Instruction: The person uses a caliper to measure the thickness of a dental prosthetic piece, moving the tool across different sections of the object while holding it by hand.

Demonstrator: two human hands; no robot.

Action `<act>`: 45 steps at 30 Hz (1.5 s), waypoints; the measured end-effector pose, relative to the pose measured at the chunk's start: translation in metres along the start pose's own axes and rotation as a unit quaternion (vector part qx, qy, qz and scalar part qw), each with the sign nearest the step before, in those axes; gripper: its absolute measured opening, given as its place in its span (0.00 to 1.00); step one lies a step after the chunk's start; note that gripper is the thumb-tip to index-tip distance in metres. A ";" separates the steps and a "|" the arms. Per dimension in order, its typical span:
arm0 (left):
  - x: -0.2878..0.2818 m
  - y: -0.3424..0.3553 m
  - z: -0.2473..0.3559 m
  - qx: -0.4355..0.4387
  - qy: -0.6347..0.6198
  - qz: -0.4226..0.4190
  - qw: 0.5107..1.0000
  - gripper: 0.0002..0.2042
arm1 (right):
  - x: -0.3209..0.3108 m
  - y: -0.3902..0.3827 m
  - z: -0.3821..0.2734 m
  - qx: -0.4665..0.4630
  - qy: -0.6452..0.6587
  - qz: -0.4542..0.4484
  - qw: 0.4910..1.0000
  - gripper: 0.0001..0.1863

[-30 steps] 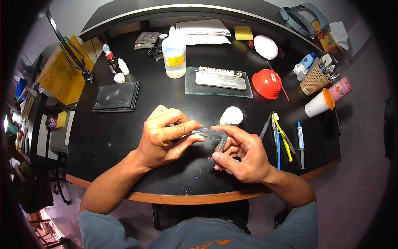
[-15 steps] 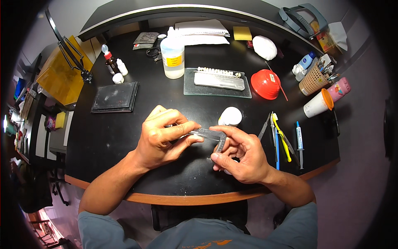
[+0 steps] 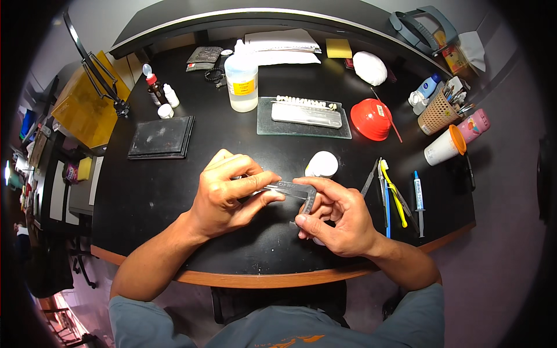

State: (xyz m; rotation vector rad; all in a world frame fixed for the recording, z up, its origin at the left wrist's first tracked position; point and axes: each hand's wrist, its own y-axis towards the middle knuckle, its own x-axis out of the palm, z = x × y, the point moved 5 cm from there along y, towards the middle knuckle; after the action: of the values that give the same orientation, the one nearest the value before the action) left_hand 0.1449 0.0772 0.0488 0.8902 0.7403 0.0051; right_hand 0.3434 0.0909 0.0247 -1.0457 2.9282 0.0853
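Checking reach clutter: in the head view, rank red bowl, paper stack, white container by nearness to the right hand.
From the right hand:
1. White container: just beyond, slightly left.
2. Red bowl: farther out, slightly right.
3. Paper stack: far side, leftward.

Grey-blue shirt (image 3: 249,326), short plain sleeves (image 3: 139,316), orange print (image 3: 311,339) on front.
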 end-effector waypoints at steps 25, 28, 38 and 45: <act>0.001 -0.001 -0.002 0.006 -0.006 0.005 1.000 0.14 | 0.000 0.000 -0.001 -0.002 -0.011 0.000 1.000 0.25; 0.000 -0.001 -0.002 0.007 -0.005 0.005 1.000 0.14 | 0.000 0.001 -0.001 -0.001 -0.009 0.001 1.000 0.25; 0.001 0.001 0.000 -0.006 -0.006 -0.014 1.000 0.18 | -0.005 0.003 0.004 0.019 0.025 0.028 0.999 0.23; 0.004 -0.001 -0.004 -0.027 -0.052 -0.006 0.998 0.19 | -0.007 0.004 0.000 0.011 0.006 0.033 0.999 0.25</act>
State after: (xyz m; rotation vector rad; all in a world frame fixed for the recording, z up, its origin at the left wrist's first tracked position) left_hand 0.1449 0.0804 0.0439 0.8279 0.6449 -0.0320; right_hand 0.3462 0.0978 0.0251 -0.9486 2.9678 0.0490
